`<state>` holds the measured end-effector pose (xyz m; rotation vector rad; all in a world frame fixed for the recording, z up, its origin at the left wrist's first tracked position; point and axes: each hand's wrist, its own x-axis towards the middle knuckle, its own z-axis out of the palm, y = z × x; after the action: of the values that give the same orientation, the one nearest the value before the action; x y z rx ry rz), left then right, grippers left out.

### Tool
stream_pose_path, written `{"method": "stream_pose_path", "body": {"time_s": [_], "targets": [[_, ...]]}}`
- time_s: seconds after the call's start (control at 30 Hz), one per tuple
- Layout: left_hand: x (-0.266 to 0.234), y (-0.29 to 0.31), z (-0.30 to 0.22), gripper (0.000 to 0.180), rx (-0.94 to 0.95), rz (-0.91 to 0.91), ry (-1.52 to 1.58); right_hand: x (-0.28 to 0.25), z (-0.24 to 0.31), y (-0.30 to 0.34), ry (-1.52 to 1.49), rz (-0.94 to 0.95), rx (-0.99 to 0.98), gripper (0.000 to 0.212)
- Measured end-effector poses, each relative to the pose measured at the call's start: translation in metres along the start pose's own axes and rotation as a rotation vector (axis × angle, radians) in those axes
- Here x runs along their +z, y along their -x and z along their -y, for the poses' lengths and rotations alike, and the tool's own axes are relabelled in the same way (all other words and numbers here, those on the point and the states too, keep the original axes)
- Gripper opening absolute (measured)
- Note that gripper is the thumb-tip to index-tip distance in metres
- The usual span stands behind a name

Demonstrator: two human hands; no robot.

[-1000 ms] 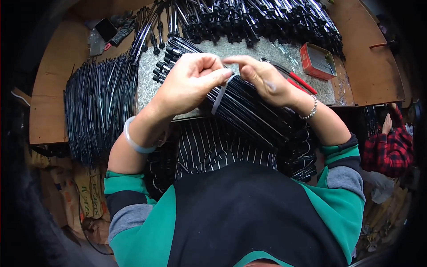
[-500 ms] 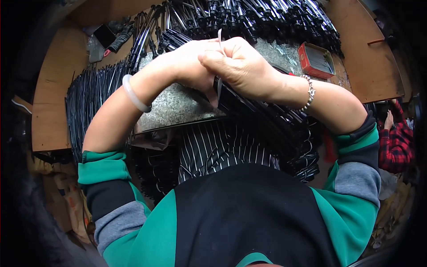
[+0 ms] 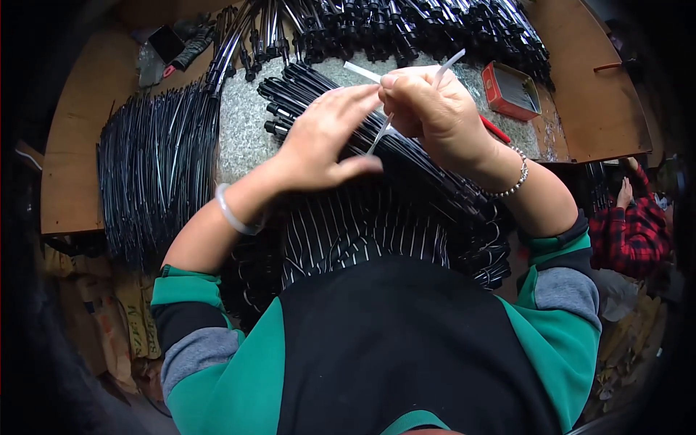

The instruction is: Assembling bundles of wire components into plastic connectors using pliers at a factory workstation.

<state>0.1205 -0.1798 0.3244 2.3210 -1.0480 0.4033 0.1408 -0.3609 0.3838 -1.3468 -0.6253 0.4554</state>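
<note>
A bundle of thin black rods (image 3: 417, 158) lies slantwise over the worktop's near edge, its tips at the upper left. A narrow whitish tie strip (image 3: 382, 134) runs up from the bundle into my right hand (image 3: 438, 109), which pinches it between thumb and fingers. Two loose strip ends stick out above that hand, one to each side. My left hand (image 3: 326, 138) lies flat over the bundle, fingers stretched together and thumb apart. It grips nothing; whether its fingertips touch the strip I cannot tell. My hands hide part of the bundle's middle.
Many black rods (image 3: 156, 167) stand stacked at the left. Metal rods with black fittings (image 3: 384, 25) fill the back. A red box (image 3: 511, 90) of thin pieces sits right on the speckled worktop (image 3: 243, 116). A phone (image 3: 166, 44) lies back left. Another person (image 3: 631, 232) works far right.
My left hand has come away from the right hand, moved down and left, and opened out. My right hand has shifted right with the strip, uncovering the bundle's tips.
</note>
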Motion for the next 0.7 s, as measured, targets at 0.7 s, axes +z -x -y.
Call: {"method": "stream_pose_path", "body": {"time_s": [0.7], "targets": [[0.022, -0.019, 0.003, 0.017, -0.258, -0.78, 1.479, -0.054, -0.043, -0.012, 0.183, 0.25, 0.214, 0.035]]}}
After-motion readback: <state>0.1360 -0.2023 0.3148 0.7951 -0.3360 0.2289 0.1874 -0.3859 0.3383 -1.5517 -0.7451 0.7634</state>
